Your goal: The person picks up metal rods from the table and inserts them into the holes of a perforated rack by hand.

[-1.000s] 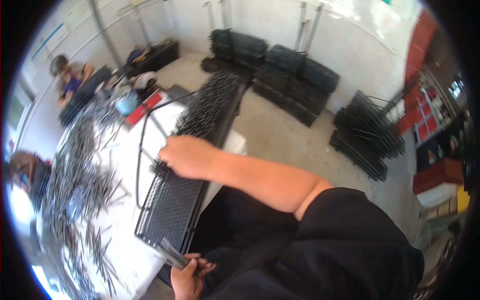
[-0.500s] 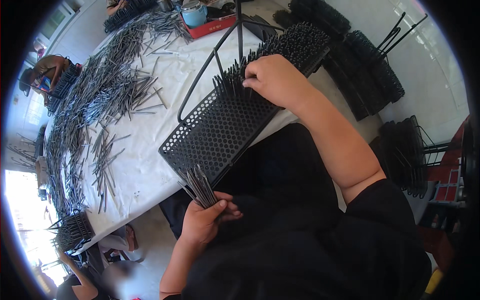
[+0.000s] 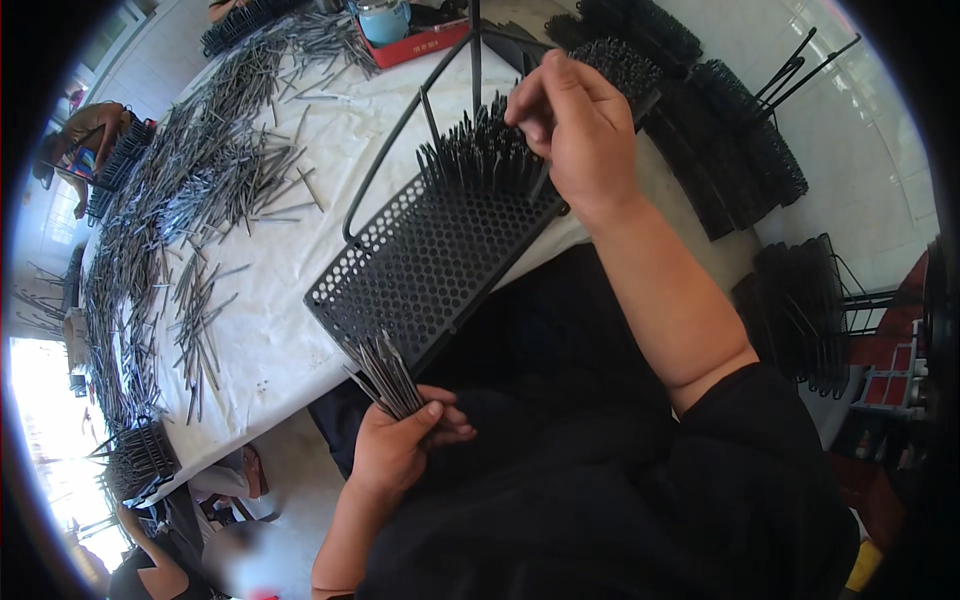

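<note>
My left hand (image 3: 398, 448) is wrapped round a bundle of thin grey metal rods (image 3: 388, 375), their pointed ends up, beside the near corner of a black perforated rack (image 3: 415, 260). That rack lies slantwise along the table edge, with a tall bent wire handle (image 3: 385, 160) over it. Dark rods (image 3: 472, 155) stand upright in the holes at its far part; the near rows of holes are bare. Over these standing rods is my right hand (image 3: 590, 135), fingers curled and thumb drawn in. Whatever it may pinch is hidden or too small to name.
Loose rods (image 3: 215, 180) lie heaped along the table's left side. A red tray (image 3: 420, 45) with a light-blue mug (image 3: 384, 20) sits at the back. More filled black racks (image 3: 740, 150) stand at the right. Other people (image 3: 95, 140) work at the left.
My right hand has lifted and moved slightly right, off the upright rods, turning its fingers up. The rack has shifted slightly left in view. My left hand keeps its bundle.
</note>
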`<state>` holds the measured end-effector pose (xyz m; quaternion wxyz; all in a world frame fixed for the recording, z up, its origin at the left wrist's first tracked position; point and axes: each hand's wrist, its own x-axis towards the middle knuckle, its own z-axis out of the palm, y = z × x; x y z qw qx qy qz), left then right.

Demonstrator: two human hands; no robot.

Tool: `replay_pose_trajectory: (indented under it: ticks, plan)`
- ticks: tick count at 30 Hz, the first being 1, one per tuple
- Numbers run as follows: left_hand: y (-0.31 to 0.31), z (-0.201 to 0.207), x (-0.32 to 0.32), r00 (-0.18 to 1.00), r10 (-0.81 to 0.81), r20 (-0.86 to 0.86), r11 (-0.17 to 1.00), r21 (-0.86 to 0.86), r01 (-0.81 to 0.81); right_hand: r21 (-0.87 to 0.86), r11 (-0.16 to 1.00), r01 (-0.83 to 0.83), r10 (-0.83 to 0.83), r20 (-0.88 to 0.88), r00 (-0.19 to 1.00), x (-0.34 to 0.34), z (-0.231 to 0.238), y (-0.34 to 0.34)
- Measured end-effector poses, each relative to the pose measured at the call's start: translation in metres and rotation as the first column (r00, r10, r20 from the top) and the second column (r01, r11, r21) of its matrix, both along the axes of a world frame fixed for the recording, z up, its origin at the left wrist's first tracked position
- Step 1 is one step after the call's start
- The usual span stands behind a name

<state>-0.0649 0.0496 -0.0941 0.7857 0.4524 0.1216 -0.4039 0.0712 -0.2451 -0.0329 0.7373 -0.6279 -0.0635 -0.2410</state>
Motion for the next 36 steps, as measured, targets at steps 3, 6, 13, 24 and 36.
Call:
replay_pose_trajectory:
  ticks: [3, 6, 13, 24, 36]
  plan:
    - [-0.003, 0.001, 0.003, 0.999, 0.009, 0.031, 1.0, 0.027, -0.01, -0.031, 0.998, 0.06, -0.051, 0.221, 0.974, 0.005, -0.022, 0.009]
    - [-0.002, -0.002, 0.001, 1.0, 0.007, 0.016, 1.0, 0.005, -0.007, -0.034, 0.999, 0.038, -0.027, 0.272, 0.962, 0.002, -0.039, 0.007]
    - [-0.003, -0.006, 0.0, 0.999, 0.02, 0.025, 0.999, -0.029, -0.019, -0.052, 0.998, 0.034, -0.016, 0.321, 0.947, 0.006, -0.047, 0.013]
    - [-0.004, -0.003, -0.001, 0.999, 0.034, 0.012, 0.999, -0.016, -0.034, 0.007, 1.0, -0.015, 0.012, 0.313, 0.95, 0.008, -0.047, 0.021]
    - [-0.002, -0.002, 0.0, 1.0, 0.026, 0.001, 0.999, -0.024, -0.026, -0.215, 0.975, 0.054, -0.039, 0.072, 0.997, 0.008, -0.041, 0.017]
